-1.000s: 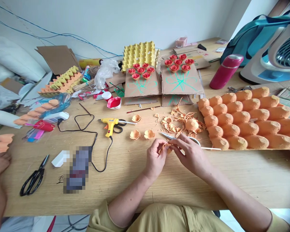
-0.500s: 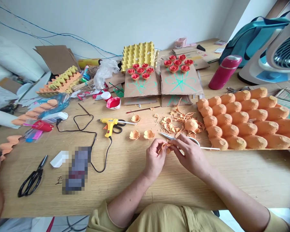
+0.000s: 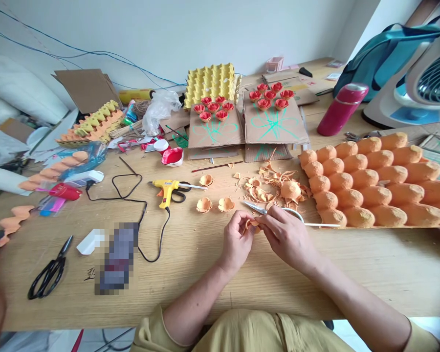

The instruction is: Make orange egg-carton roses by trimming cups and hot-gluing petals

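My left hand (image 3: 236, 240) and my right hand (image 3: 284, 237) meet over the wooden table (image 3: 212, 278), both pinching a small orange egg-carton cup piece (image 3: 251, 224) between the fingertips. Most of the piece is hidden by my fingers. Just behind my hands lie silver scissors (image 3: 278, 212). Two cut orange paper flowers (image 3: 204, 205) rest to the left, with a third further back beside a yellow glue gun (image 3: 167, 188). A heap of orange scraps (image 3: 275, 186) sits behind the scissors.
A large orange egg tray (image 3: 374, 178) fills the right. Cardboard sheets with red flowers (image 3: 238, 117) and a yellow egg tray (image 3: 210, 80) stand at the back, a magenta bottle (image 3: 341, 110) to the right. Black scissors (image 3: 49, 271) and another person's hand with an orange strip (image 3: 7, 225) are at far left.
My hands stay in place, fingers working slightly on the orange piece. At the far left, the other person's hand and orange strip have shifted down and outward.
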`<state>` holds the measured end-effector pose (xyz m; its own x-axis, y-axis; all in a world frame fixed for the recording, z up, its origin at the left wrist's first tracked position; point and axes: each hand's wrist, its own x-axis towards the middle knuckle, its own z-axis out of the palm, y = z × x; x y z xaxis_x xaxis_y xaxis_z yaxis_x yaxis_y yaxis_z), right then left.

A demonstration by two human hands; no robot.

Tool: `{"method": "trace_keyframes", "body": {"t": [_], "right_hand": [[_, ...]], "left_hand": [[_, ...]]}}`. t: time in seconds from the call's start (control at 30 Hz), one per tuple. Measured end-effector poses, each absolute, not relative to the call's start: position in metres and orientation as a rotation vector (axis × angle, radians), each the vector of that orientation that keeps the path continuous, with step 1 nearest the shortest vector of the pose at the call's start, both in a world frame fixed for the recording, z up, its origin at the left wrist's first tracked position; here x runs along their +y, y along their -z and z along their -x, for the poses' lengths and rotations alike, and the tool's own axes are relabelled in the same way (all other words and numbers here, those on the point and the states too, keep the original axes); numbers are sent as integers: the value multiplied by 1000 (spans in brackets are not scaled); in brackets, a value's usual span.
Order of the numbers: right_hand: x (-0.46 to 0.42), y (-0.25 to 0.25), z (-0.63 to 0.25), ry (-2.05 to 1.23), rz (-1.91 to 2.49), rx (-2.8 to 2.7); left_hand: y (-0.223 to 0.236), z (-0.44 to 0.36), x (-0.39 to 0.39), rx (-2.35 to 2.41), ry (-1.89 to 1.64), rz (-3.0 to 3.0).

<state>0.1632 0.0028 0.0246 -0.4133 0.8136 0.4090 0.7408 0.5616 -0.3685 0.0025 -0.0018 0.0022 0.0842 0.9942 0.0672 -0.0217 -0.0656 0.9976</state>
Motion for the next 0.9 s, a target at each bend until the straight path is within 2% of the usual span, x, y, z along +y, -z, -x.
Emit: {"method": "trace_keyframes", "body": {"t": [0.1, 0.3, 0.57, 0.9], "right_hand": [[3, -26, -163, -127, 1214, -2265], [3, -29, -161, -269, 1198, -2148], [0, -23, -163, -48, 1223, -2300], [4, -23, -162, -136, 1271, -2262]], "left_hand": [[-3, -3, -2, 1096, -1235, -1249], [-3, -4, -3, 1105, -1285, -1223], [-2, -4, -1, 1092, -1235, -1191], [-10, 1, 3, 1058, -1137, -1107]]}}
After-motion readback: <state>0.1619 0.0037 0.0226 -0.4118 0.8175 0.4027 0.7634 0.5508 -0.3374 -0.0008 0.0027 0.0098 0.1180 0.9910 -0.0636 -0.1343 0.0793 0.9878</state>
